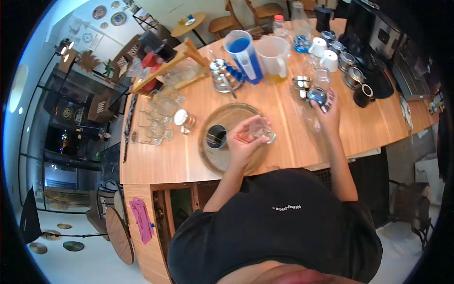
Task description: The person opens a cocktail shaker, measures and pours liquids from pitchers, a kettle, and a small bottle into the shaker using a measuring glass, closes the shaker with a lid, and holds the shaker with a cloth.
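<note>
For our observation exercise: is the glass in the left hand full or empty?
Apparently empty: no liquid shows in the clear glass, held in the left hand.

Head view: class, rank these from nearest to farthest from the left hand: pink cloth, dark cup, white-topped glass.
From the left hand:
1. Dark cup, just left, on the tray.
2. White-topped glass, farther left, beyond the tray.
3. Pink cloth, lower left, below the tabletop.

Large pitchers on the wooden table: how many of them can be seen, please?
2. One pitcher, mostly blue, stands beyond the round tray; the second pitcher, pale, is just right of the blue one. Another could be hidden, but none shows.
</note>
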A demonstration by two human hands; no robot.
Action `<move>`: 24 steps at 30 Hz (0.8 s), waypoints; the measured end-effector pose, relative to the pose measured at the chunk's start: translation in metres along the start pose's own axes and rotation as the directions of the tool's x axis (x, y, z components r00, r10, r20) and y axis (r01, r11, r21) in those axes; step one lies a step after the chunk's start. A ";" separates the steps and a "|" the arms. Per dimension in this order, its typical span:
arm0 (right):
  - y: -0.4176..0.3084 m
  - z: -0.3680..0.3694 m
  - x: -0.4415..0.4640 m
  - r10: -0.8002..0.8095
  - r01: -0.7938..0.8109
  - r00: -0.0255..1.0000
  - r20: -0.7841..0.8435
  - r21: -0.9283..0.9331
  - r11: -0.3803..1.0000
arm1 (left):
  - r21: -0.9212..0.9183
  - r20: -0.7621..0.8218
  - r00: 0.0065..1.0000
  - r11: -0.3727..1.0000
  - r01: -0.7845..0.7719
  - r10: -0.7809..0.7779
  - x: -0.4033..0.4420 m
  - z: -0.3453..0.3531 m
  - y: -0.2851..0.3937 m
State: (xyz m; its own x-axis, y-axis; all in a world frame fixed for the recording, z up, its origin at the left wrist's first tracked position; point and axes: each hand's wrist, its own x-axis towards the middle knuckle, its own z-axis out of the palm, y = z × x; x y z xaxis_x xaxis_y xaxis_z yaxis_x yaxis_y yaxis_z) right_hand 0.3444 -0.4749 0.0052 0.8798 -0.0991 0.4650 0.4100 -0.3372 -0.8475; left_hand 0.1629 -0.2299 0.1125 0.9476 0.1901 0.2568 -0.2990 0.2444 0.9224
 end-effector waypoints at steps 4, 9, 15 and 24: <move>-0.011 -0.002 0.007 0.094 -0.105 0.991 0.098 0.119 0.987 | -0.074 -0.034 0.999 0.997 -0.013 0.011 0.004 0.018 -0.020; -0.010 0.001 0.009 -0.010 0.020 0.984 0.176 -0.056 0.998 | -0.007 -0.102 0.995 1.000 0.004 -0.005 0.007 0.034 -0.034; -0.012 0.003 0.011 0.048 -0.069 0.979 0.200 0.096 0.993 | 0.094 -0.216 0.974 0.992 0.089 -0.067 0.007 0.033 -0.044; -0.042 -0.006 0.004 -0.192 0.140 0.947 0.259 0.206 0.968 | 0.041 -0.149 0.988 0.999 0.036 -0.029 -0.003 0.036 -0.063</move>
State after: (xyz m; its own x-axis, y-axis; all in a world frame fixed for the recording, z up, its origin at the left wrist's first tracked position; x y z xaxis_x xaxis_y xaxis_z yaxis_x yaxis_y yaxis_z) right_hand 0.3295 -0.4670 0.0446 0.8164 0.2134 0.5366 0.5699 -0.1476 -0.8083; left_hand 0.1830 -0.2799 0.0638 0.9284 0.3228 0.1839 -0.2602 0.2116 0.9421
